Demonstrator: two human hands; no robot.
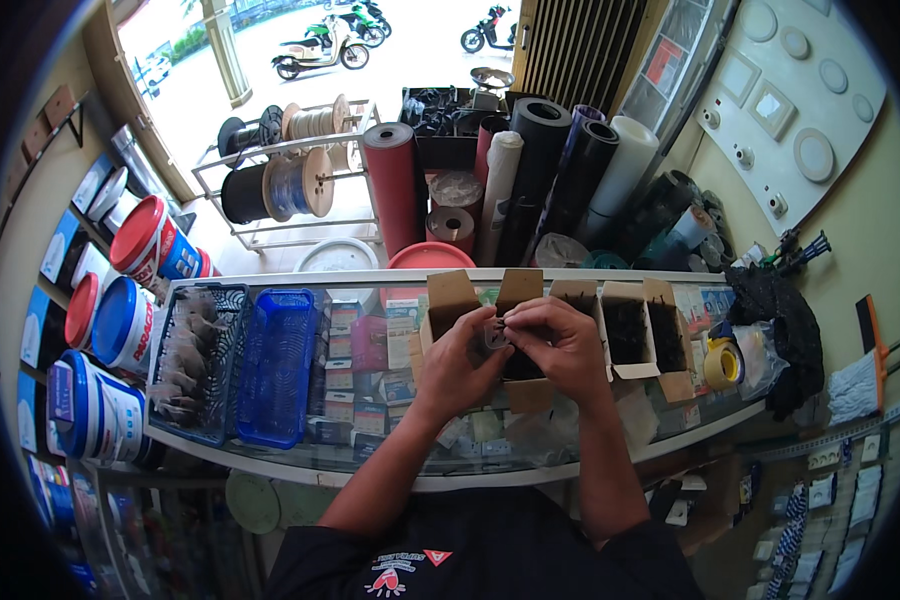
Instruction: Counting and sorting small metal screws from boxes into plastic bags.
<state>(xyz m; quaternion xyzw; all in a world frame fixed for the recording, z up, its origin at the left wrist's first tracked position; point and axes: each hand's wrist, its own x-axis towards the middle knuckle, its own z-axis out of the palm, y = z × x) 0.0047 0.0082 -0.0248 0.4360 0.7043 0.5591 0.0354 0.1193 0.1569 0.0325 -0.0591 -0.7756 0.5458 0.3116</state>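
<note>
My left hand (461, 364) and my right hand (559, 345) meet above the glass counter. Between them is a small clear plastic bag (497, 335) with a few dark pieces, apparently screws, in it; the left fingers hold its side. At its mouth the right fingertips pinch something dark. Below and behind the hands, open cardboard boxes (632, 369) stand in a row, and those on the right hold dark screw-like pieces (626, 330). Several filled clear bags (187, 360) lie in a dark plastic basket (236, 360) at the left.
A blue plastic basket (276, 367) stands beside the dark one on the glass counter (330, 478). Tape rolls (722, 364) and a black bag (791, 337) lie at the right end. Tall rolls (391, 187) and cable spools (298, 184) stand beyond; paint buckets (124, 322) are at the left.
</note>
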